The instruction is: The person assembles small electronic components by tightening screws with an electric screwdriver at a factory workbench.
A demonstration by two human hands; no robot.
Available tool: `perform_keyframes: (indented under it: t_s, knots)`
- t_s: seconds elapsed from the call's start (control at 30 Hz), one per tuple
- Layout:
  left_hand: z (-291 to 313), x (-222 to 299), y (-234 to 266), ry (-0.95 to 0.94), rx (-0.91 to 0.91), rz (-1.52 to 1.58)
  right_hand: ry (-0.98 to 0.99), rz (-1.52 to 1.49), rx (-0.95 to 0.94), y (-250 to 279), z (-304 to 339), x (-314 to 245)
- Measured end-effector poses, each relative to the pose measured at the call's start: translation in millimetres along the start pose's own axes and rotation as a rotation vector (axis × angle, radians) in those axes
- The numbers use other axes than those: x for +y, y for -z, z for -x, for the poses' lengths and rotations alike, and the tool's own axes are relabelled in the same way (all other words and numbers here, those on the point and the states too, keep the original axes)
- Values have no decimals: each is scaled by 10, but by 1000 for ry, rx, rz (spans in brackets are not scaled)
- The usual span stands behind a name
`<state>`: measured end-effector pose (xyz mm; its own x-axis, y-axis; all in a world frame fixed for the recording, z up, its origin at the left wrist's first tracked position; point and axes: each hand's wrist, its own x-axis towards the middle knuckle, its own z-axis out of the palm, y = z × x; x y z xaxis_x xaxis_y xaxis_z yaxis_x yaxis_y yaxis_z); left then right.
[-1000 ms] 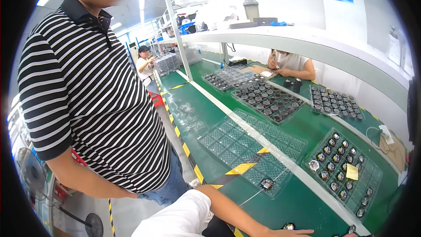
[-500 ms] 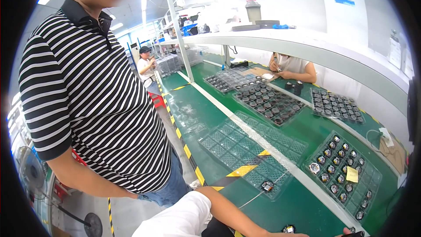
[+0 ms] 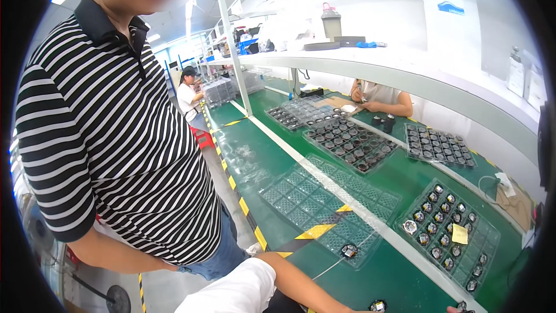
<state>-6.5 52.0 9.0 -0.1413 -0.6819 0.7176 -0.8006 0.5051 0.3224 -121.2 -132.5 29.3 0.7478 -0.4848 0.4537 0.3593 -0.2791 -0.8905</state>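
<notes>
Part (image 3: 378,306), rnd & blk, lies btwn hands (image 3: 360,311) (image 3: 451,309), nr L.

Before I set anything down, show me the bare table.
The green table is bare between the loose round part and the white strip, short of the nearly empty clear tray. It is crowded across the strip, around the part-filled tray.

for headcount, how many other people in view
3: a striped-shirted person at left, a black-capped person farther back, a third person partly behind the shelf; more may be hidden.
</notes>
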Motion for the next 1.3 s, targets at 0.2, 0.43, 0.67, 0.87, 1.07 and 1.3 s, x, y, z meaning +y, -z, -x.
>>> perform_keyframes:
  t_s: [0.2,0.43,0.67,0.87,1.07,1.3]
  knots:
    - [71,9,-99,53,-14,43,33,67,-34,69,-21,8]
    - [134,-34,-87,225,-84,-31,3,-186,52,-123,-57,-102]
    - [176,-143,-31,295,-198,-62,48,-133,-37,-117,-43,28]
    - [71,-125,26,294,-237,-34,123,-95,-61,-124,-125,-7]
    - [-16,-46,91,332,-234,14,112,-138,-40,-78,-97,-61]
    - [-632,342,963,352,-36,609,42,-167,5,-71,-31,-25]
